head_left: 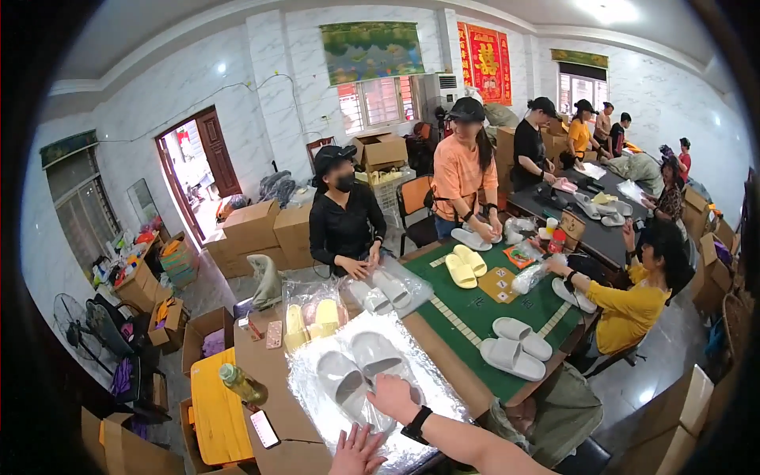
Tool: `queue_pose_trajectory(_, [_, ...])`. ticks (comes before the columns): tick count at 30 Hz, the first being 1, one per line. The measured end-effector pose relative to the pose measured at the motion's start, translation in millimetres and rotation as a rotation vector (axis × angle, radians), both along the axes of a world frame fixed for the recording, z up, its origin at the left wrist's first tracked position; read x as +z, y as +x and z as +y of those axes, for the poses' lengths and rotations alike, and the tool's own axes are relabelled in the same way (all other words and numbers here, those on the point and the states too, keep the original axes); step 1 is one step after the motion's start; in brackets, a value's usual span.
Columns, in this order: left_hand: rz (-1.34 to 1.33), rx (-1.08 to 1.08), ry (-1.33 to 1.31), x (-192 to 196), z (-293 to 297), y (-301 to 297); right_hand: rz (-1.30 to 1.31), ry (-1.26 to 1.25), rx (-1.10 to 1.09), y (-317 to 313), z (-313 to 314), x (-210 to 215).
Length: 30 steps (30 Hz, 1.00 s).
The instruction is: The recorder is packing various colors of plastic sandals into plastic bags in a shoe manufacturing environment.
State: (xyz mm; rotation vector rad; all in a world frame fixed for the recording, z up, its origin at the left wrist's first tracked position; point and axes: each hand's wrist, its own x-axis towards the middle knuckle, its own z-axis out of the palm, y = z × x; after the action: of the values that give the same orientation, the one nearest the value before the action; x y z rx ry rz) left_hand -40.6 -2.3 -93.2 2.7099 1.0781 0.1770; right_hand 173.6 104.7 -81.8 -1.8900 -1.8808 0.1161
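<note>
A pair of grey slippers (pixel 360 368) lies on a crinkled clear plastic bag (pixel 317 404) spread over the brown table (pixel 269 372) in front of me. My right hand (pixel 393 397), with a black wristband, rests on the heel of the right slipper. My left hand (pixel 356 451) lies flat with spread fingers on the plastic at the near edge, holding nothing.
A bagged yellow pair (pixel 313 317) lies behind the grey pair. A bottle (pixel 241 384) and a phone (pixel 264 428) sit at my left. Across the table, people handle more slippers on a green mat (pixel 475 309). Cardboard boxes (pixel 253 226) line the room.
</note>
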Motion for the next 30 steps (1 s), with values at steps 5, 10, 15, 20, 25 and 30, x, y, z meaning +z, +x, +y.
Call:
queue_pose_trajectory(5, [-0.041,0.001,0.006,2.6,-1.1,0.0,0.067,-0.02,-0.056,-14.3,7.6,20.0])
queue_pose_trajectory(10, [-0.023,0.006,-0.023,7.0,-1.8,1.8,0.038,-0.051,-0.014,-12.7,16.0,10.8])
queue_pose_trajectory(15, [0.002,0.015,-0.033,0.7,-1.0,2.5,0.042,-0.022,0.026,-10.9,23.7,-5.4])
queue_pose_trajectory(20, [0.021,0.013,-0.067,-4.0,-2.2,-1.2,0.096,-0.067,-0.007,-13.9,18.4,12.1])
queue_pose_trajectory(25, [0.012,0.011,-0.028,-10.8,-3.9,-7.6,0.162,0.029,-0.017,-18.3,19.8,14.1])
queue_pose_trajectory(30, [-0.025,-0.008,-0.072,7.3,1.8,7.2,0.132,-0.012,0.043,-9.9,33.4,3.1])
